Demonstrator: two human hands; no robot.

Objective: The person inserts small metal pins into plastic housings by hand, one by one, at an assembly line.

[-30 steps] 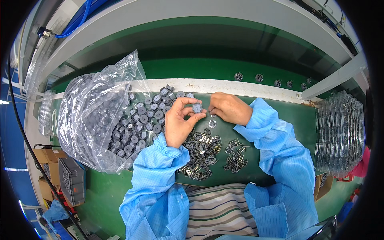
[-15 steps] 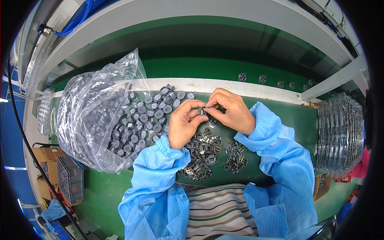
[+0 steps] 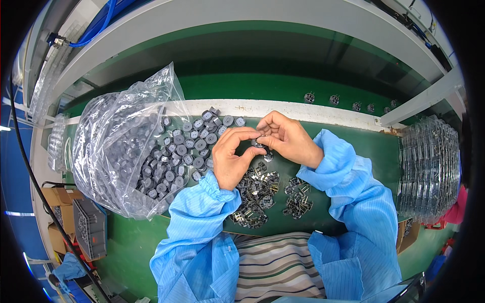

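On a green surface, a clear plastic bag at nine o'clock spills grey round caps within reach, metal clips heaped at six o'clock, while the left hand and right hand together pinch one small part at centre, apparently to mate it.

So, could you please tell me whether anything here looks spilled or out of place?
Small grey round caps have spilled from the open clear plastic bag onto the green bench. Nothing looks damaged.
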